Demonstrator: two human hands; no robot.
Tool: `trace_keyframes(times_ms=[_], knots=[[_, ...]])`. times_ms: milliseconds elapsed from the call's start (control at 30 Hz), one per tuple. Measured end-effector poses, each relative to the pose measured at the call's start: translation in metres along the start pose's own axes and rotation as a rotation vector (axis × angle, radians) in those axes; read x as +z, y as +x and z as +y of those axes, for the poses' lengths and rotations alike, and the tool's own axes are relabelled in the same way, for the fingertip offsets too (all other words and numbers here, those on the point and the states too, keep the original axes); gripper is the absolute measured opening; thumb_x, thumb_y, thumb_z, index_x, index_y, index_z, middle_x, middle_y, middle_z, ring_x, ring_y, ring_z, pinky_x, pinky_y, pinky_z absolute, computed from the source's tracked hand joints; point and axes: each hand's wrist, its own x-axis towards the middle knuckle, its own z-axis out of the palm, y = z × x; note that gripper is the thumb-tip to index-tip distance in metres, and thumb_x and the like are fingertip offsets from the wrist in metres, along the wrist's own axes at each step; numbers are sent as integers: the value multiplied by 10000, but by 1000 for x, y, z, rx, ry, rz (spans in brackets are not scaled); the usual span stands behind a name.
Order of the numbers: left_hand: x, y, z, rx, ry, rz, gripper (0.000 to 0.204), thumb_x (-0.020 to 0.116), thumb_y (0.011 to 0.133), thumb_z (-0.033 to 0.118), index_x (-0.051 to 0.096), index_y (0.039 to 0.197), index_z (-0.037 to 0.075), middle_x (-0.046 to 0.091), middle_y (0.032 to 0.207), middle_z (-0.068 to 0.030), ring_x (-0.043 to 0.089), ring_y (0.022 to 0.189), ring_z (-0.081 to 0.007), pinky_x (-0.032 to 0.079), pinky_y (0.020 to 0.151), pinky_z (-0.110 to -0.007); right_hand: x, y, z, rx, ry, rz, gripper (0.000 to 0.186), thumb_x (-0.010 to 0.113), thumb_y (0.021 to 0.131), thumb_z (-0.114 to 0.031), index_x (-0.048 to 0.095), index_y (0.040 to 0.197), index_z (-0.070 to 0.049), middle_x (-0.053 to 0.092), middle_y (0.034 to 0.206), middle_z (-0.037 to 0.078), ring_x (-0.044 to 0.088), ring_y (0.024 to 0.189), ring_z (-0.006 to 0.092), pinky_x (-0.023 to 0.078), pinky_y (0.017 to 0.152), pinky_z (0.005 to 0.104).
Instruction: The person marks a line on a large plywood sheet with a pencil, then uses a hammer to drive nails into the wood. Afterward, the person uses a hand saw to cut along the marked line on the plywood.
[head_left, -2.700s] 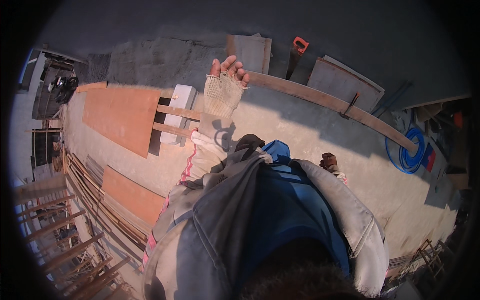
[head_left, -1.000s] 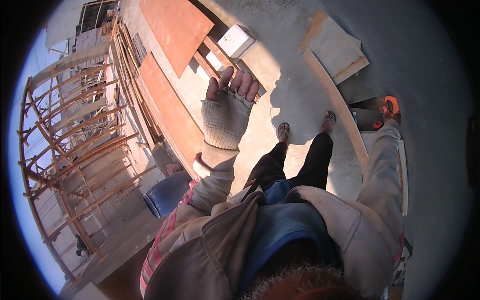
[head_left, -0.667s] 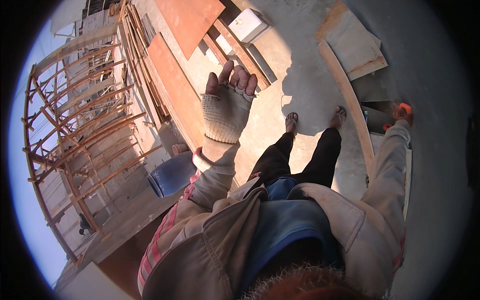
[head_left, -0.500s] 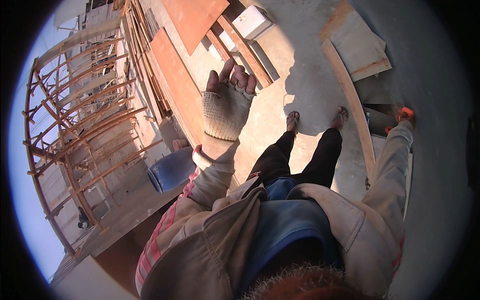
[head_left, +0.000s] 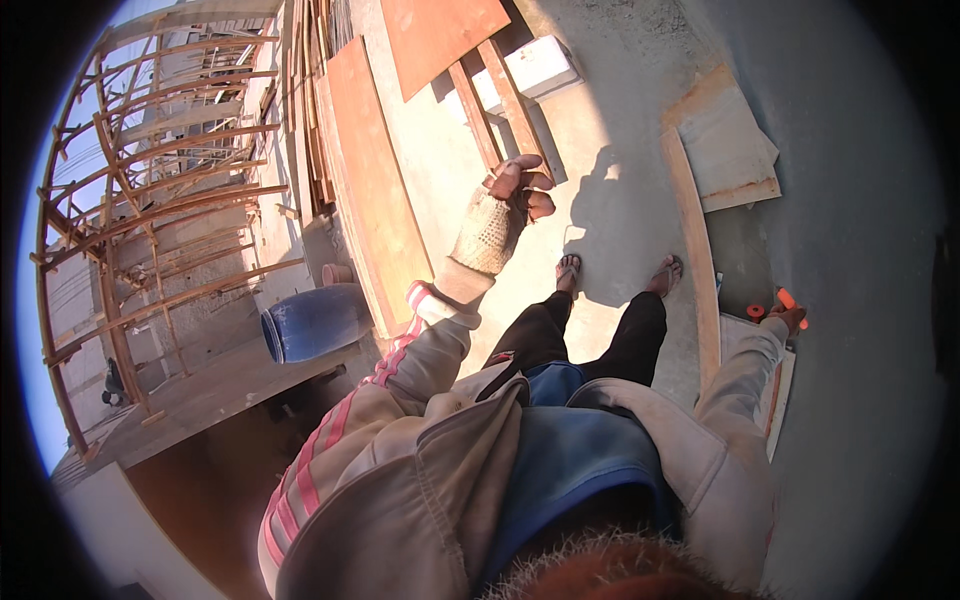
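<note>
Orange-handled tool [head_left: 787, 300] is sitting in the right hand [head_left: 785, 318], down at the person's right side, just above the pale board [head_left: 752, 345] lying on the concrete floor [head_left: 850, 200]. That hand's grip is closing around the handle, though the sleeve and the angle are hiding most of the fingers, so only the orange end is showing. The left hand [head_left: 515, 190], wearing a knitted fingerless glove, is reaching out in front at chest height, fingers now curling loosely inward and holding nothing; it is hovering over the ground near the long timber battens [head_left: 490, 110] and the white block [head_left: 540, 68].

Compared with half a second ago, the left fingers are folding where they were spreading flat and upright, and the hand is drifting toward the battens. Against the oldest view, the scene is reading quite differently: the person is now standing with both sandalled feet [head_left: 568, 270] visible beside the long plank [head_left: 692, 250], the blue barrel [head_left: 315, 322] and the timber scaffold frame [head_left: 130, 200] are appearing on the left, and the tool is now in hand rather than lying far off. By my judgement, the work is shifting from walking over to readying the tool.
</note>
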Motion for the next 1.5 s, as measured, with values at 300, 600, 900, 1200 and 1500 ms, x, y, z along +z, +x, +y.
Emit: trace_keyframes(times_ms=[300, 600, 900, 1200, 1500], knots=[[-212, -106, -172, -678, 1107, 192, 504, 665, 915, 434, 717, 1229, 44, 733, 1203, -207, 672, 1182, -347, 498, 1027, -430, -93, -28, -43, 42, -228, -127, 594, 805, 791, -520, 633, 1111, -51, 649, 897, 74, 568, 592, 201, 388, 456, 339], [-261, -204, -190, -438, 860, 197, 412, 701, 888, 359, 737, 1188, 79, 749, 1165, -185, 691, 1150, -330, 530, 980, -413, -110, -120, -20, -523, -711, -539, 408, 822, 787, -303, 628, 1028, -37, 676, 845, 104, 641, 607, 212, 492, 504, 413], [-435, -361, -256, -256, 478, 535, 385, 695, 893, 329, 733, 1143, 38, 750, 963, -138, 709, 866, -245, 550, 787, -376, -100, -330, 168, -1109, -1502, -1105, 360, 795, 753, -217, 695, 1015, 9, 696, 775, 130, 690, 641, 264, 555, 589, 431], [-546, -563, -417, -650, 129, 1134, 250, 716, 912, 215, 699, 1012, -14, 736, 884, -153, 722, 852, -242, 550, 717, -414, -21, -442, 261, -648, -1928, -1486, 348, 785, 753, -222, 708, 1002, 9, 707, 793, 134, 697, 660, 265, 560, 605, 424], [-551, -483, -337, -145, -512, 1254, 242, 560, 884, -8, 688, 1086, 30, 639, 784, -51, 620, 639, -196, 537, 551, -374, 189, -550, 306, -840, -1689, -1363, 294, 770, 754, -224, 718, 933, 4, 728, 826, 128, 699, 656, 261, 565, 610, 409]])
